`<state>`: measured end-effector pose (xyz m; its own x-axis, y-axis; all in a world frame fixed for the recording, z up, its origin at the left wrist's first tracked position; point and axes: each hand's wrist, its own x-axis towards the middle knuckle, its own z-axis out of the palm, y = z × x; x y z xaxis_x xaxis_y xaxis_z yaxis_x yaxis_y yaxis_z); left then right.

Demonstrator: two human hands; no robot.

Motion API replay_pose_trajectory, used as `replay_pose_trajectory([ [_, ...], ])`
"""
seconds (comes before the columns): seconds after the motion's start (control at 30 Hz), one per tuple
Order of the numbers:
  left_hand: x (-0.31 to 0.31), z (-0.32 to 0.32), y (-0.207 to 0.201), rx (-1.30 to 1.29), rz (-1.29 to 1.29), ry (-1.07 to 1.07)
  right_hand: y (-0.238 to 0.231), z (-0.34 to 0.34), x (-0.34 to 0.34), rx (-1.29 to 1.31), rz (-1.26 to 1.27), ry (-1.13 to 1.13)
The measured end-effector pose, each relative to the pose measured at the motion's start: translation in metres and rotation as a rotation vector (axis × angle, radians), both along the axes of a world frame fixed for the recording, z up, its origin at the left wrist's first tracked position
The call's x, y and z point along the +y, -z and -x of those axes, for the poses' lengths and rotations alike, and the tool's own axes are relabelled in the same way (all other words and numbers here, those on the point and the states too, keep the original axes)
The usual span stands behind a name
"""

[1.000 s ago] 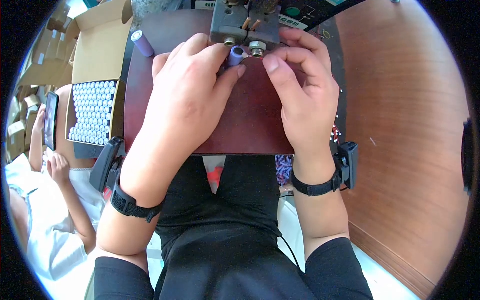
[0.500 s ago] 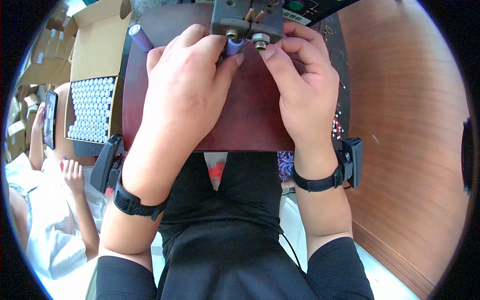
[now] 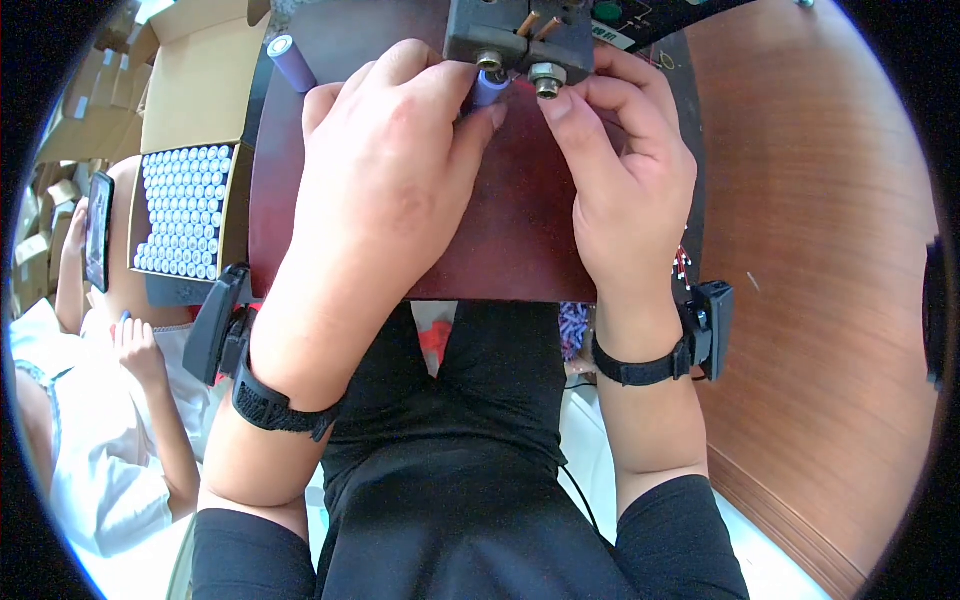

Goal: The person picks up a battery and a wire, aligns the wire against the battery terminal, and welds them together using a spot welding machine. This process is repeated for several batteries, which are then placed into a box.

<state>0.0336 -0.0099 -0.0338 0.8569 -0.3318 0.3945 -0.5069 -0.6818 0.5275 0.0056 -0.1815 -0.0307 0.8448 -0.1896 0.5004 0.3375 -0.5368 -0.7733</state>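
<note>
Under the dark block of a machine head (image 3: 518, 45), with its copper pins and metal bolts, a purple cylindrical battery cell (image 3: 490, 92) is pinched in my left hand (image 3: 385, 165). The cell's top end sits close below the left bolt, where a thin dark piece shows beside it. To the right, my right hand (image 3: 630, 165) is closed, its thumb tip by the right bolt (image 3: 547, 82) and its fingers curled beside the block. Whatever it may hold is hidden. Another purple cell (image 3: 291, 64) stands on the dark red board (image 3: 500, 230), beyond my left hand.
An open cardboard box (image 3: 240, 205) full of upright cells stands left of the board. Red and white wire ends (image 3: 682, 262) lie by its right edge. At far left, another person's hand (image 3: 140, 350) rests near a phone (image 3: 98, 235). A brown wood-grain surface (image 3: 810, 250) extends right.
The machine head, both hands and the standing cell appear slightly farther right in the picture, as the view has shifted a little. Both hands keep much the same grip.
</note>
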Motion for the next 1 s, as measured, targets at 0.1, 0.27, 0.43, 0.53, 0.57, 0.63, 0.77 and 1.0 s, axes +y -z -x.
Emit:
replay_pose_trajectory([
  [0.1, 0.001, 0.000, 0.000, -0.013, 0.001, -0.008, 0.000, 0.000, 0.001, -0.027, 0.087, -0.003],
  [0.27, 0.002, 0.000, 0.002, -0.038, 0.012, -0.001, 0.000, 0.000, 0.001, -0.020, 0.083, 0.002],
  [0.43, 0.001, -0.002, -0.001, -0.030, 0.014, 0.011, 0.000, 0.003, 0.000, -0.003, 0.160, 0.019],
  [0.53, -0.001, -0.001, -0.002, -0.014, 0.017, 0.015, 0.005, 0.001, -0.004, -0.032, 0.156, 0.021],
  [0.57, -0.001, -0.001, -0.002, -0.017, 0.023, 0.013, 0.005, 0.001, -0.005, -0.060, 0.170, 0.014],
  [0.63, -0.001, -0.002, -0.003, -0.008, 0.042, 0.016, 0.005, 0.001, -0.004, -0.051, 0.182, 0.026],
  [0.77, 0.000, -0.002, 0.001, -0.026, -0.008, -0.017, -0.003, 0.001, 0.002, -0.018, 0.108, -0.024],
  [1.0, 0.006, 0.002, -0.006, -0.074, 0.036, 0.050, -0.007, 0.006, 0.002, -0.084, 0.058, -0.045],
])
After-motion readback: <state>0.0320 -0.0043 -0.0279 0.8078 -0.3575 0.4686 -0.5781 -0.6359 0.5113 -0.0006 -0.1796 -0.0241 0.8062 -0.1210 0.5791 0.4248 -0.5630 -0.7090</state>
